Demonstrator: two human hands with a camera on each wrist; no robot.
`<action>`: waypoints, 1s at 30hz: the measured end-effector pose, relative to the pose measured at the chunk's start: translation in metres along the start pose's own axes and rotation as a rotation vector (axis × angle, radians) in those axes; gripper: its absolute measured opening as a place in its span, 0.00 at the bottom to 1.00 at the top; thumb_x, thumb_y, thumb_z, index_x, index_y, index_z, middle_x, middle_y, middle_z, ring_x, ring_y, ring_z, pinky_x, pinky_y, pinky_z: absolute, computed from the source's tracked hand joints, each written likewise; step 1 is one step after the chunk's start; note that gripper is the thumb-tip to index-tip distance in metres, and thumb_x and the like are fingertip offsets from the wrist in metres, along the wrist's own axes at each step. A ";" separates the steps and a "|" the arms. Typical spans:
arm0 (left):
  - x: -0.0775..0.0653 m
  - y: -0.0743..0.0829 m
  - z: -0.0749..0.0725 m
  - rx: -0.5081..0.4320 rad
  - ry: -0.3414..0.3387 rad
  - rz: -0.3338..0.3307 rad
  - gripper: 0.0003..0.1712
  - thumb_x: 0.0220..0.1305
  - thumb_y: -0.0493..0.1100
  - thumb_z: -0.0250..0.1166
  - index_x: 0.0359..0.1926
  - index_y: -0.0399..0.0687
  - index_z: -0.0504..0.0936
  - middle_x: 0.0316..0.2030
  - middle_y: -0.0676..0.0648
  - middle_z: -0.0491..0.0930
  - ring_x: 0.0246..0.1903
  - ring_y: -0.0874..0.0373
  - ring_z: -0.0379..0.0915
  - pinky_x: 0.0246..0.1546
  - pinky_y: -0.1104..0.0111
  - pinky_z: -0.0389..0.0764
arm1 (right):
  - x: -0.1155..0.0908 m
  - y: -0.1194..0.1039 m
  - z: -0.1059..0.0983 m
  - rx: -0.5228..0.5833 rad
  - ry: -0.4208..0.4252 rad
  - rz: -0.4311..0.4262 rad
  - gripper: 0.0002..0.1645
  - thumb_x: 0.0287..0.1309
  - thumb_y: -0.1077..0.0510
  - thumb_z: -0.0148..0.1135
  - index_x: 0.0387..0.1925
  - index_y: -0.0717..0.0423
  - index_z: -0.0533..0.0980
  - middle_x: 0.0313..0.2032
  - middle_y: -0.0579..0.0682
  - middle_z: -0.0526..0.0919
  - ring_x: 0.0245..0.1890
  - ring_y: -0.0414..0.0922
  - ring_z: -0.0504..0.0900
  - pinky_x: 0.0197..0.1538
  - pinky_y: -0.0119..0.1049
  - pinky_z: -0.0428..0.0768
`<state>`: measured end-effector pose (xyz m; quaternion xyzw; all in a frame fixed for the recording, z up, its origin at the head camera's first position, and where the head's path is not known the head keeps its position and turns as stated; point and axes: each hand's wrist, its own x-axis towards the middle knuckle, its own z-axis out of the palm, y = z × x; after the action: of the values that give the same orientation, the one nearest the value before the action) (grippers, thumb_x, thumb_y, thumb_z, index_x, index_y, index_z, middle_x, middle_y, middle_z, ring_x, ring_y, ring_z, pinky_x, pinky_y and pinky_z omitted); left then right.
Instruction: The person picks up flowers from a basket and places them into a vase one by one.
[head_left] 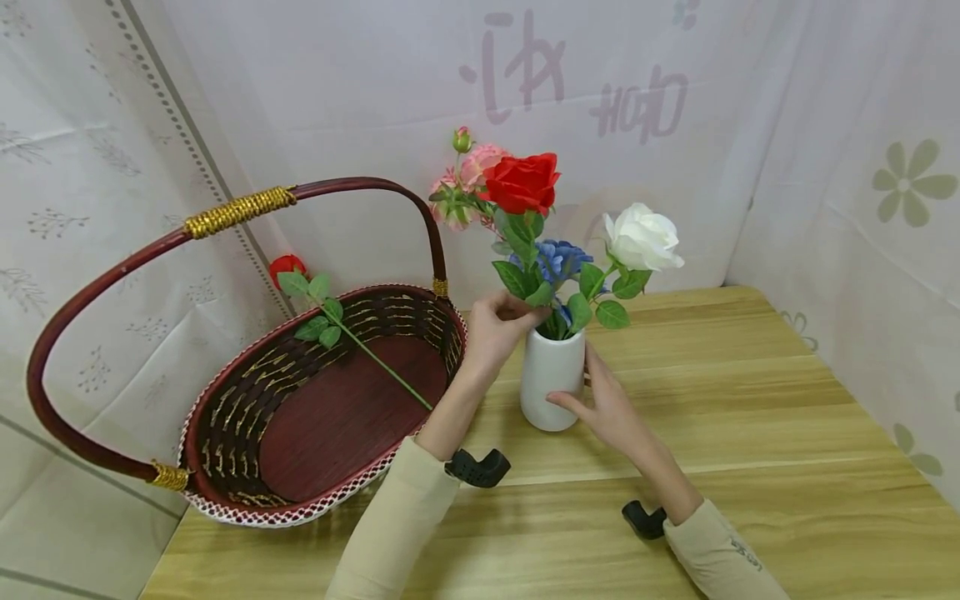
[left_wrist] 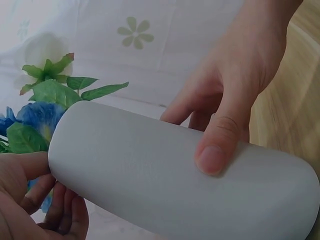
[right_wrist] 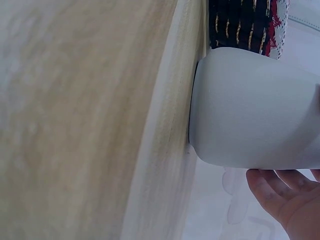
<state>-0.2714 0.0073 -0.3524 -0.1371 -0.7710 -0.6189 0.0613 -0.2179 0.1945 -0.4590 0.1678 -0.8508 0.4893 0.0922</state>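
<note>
A white vase (head_left: pixel 553 379) stands upright on the wooden table, holding several artificial flowers. My right hand (head_left: pixel 611 408) grips its body low on the right side, thumb (left_wrist: pixel 212 157) across the front and fingers around the back. At the vase mouth my left hand (head_left: pixel 501 329) has its fingers curled and pinches at the stem of a red rose (head_left: pixel 522 183); the stem itself is hidden by fingers and leaves. Beside that rose are blue flowers (head_left: pixel 561 260), a white rose (head_left: pixel 643 237) leaning right, and pink flowers (head_left: pixel 480 171) leaning left.
Left of the vase sits a dark red woven basket (head_left: pixel 225 500) with a tall arched handle (head_left: pixel 120 271). Another red rose (head_left: pixel 288 267) lies across the basket, its bloom over the back rim. Patterned white curtains (head_left: pixel 360 92) hang behind the table (head_left: pixel 712 392).
</note>
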 end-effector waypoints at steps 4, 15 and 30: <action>-0.001 -0.002 -0.002 -0.054 -0.025 0.018 0.08 0.60 0.41 0.75 0.34 0.40 0.86 0.32 0.47 0.83 0.36 0.54 0.79 0.36 0.69 0.79 | 0.000 0.001 0.000 0.003 0.002 -0.009 0.58 0.62 0.46 0.71 0.80 0.47 0.44 0.69 0.56 0.65 0.66 0.53 0.70 0.62 0.55 0.77; -0.007 -0.006 -0.010 -0.092 -0.073 0.030 0.09 0.61 0.43 0.74 0.39 0.43 0.88 0.36 0.48 0.85 0.40 0.55 0.79 0.42 0.66 0.80 | 0.001 0.003 0.001 -0.006 0.003 -0.020 0.59 0.62 0.46 0.71 0.81 0.46 0.43 0.69 0.56 0.65 0.66 0.54 0.70 0.61 0.56 0.78; -0.015 -0.003 -0.030 -0.179 -0.044 0.024 0.15 0.64 0.41 0.72 0.49 0.39 0.85 0.42 0.46 0.83 0.43 0.53 0.78 0.46 0.62 0.80 | 0.000 0.003 0.001 -0.004 0.015 -0.025 0.57 0.61 0.46 0.72 0.80 0.47 0.46 0.67 0.55 0.68 0.63 0.53 0.73 0.61 0.55 0.78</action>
<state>-0.2605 -0.0243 -0.3526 -0.1647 -0.7120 -0.6814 0.0393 -0.2192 0.1953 -0.4620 0.1747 -0.8489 0.4877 0.1050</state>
